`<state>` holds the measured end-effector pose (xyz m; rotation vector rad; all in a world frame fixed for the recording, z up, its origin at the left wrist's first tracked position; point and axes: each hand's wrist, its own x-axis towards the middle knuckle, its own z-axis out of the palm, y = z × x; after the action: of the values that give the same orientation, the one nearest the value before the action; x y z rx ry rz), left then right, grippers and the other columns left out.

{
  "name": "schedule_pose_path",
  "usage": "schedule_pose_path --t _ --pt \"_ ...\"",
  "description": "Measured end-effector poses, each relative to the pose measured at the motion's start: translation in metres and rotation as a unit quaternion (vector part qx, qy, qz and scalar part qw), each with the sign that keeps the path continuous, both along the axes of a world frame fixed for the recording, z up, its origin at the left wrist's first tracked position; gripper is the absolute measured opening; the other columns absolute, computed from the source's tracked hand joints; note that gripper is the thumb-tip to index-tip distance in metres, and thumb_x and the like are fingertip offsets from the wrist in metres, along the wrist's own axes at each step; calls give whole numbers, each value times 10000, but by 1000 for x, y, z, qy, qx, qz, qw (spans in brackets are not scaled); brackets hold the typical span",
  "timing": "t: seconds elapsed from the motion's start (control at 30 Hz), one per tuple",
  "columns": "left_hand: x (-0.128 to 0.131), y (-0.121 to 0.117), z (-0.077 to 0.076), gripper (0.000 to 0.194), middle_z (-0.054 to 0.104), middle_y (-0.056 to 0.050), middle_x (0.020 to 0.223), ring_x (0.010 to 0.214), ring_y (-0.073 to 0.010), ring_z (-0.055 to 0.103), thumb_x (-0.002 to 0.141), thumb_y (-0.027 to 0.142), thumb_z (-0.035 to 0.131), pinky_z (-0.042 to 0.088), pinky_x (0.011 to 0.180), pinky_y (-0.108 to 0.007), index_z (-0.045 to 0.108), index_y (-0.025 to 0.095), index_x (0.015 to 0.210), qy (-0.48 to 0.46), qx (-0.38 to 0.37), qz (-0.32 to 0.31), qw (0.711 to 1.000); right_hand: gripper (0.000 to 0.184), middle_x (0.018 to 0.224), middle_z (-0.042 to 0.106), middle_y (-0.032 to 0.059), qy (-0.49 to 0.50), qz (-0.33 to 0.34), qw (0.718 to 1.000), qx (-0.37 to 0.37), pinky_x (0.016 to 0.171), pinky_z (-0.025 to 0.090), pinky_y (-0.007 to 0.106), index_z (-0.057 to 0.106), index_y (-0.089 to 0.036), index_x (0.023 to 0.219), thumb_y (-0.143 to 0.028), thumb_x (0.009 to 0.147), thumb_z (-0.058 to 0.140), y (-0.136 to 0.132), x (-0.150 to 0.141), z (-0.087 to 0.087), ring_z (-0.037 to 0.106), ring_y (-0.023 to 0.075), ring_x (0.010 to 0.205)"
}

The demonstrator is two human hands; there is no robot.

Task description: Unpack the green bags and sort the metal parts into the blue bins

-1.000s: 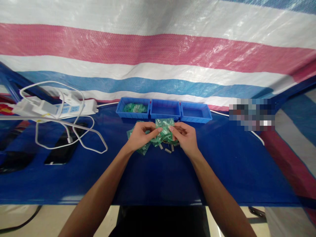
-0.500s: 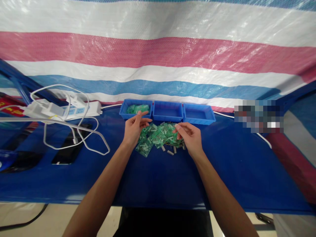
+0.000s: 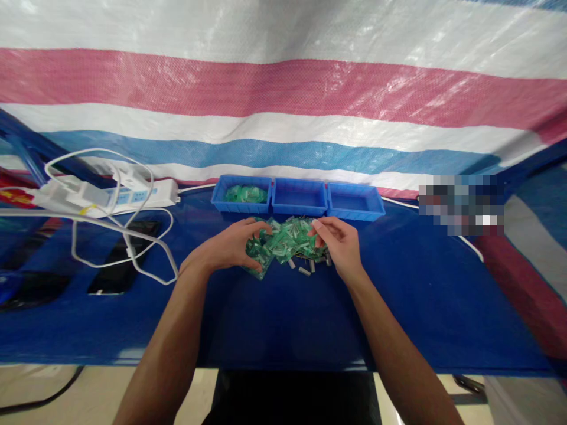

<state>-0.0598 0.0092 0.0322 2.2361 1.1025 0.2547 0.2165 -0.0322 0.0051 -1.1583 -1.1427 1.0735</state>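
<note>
A heap of small green see-through packets [image 3: 286, 242] lies on the blue table, with small pale pieces showing in it. My left hand [image 3: 230, 245] is at the heap's left end, thumb and fingers spread apart around some of the packets, holding nothing. My right hand [image 3: 344, 245] is over the right side, thumb and fingertips pinched together; whatever is between them is too small to make out. Loose grey metal cylinders [image 3: 305, 271] lie along the heap's front edge. Behind it, the left blue bin [image 3: 217, 202] holds more green packets [image 3: 245, 193].
The middle blue bin [image 3: 299, 209] and right blue bin [image 3: 357, 212] stand in a row with the left one, before a striped sheet [image 3: 283, 88]. A white power strip [image 3: 163, 192], looped white cables [image 3: 153, 275] and a black phone [image 3: 110, 274] lie left.
My left hand has come down from near the left bin to the heap's left end, its thumb and fingers spreading wide. My right hand stays pinched in nearly the same place.
</note>
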Motion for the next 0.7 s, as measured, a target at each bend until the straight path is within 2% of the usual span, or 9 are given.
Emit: schedule_pose_path --t 0.17,0.3,0.37,0.47,0.53,0.6,0.7 --pt "3 0 4 729 655 -8 969 886 -210 636 671 384 886 475 797 -288 639 247 1344 11 -62 12 998 287 723 754 24 -7 0 1000 -7 522 490 269 765 -201 866 -488 861 775 0 0 0 582 130 518" --pt "3 2 6 423 618 9 801 726 -147 568 741 449 852 423 661 -242 728 173 1038 -61 -90 17 994 270 718 751 23 -7 -1 1000 -6 527 501 273 767 -205 864 -474 861 778 -1 -1 1 587 132 523" --pt "1 1 6 371 570 21 704 646 -118 513 764 472 845 391 596 -226 714 150 893 -113 -123 23 986 273 722 751 23 -10 -1 1000 -3 524 502 276 765 -206 864 -478 861 777 -1 -2 1 588 133 521" --pt "4 -3 6 384 519 43 620 557 -89 462 750 462 875 350 522 -209 698 143 871 -211 -165 55 962 272 720 748 25 -16 2 1000 4 515 496 273 759 -204 870 -475 864 777 -1 -3 2 590 132 520" --pt "11 -5 6 385 550 37 624 537 -84 476 740 436 894 349 500 -202 703 142 897 -280 -167 100 940 271 716 746 27 -20 4 1000 8 515 495 272 755 -200 877 -470 862 779 -2 -4 3 598 135 527" --pt "22 -6 5 366 622 7 681 549 -88 524 750 417 894 386 504 -202 714 136 900 -344 -157 143 915 278 730 748 30 -23 12 1000 7 528 505 274 755 -200 888 -474 855 785 -3 -5 4 612 140 546" --pt "41 -9 1 357 706 -34 776 598 -114 617 777 417 874 495 570 -225 741 129 943 -411 -174 160 881 297 783 756 31 -33 42 999 -1 561 520 279 770 -205 946 -477 834 807 -6 -7 4 643 151 600"
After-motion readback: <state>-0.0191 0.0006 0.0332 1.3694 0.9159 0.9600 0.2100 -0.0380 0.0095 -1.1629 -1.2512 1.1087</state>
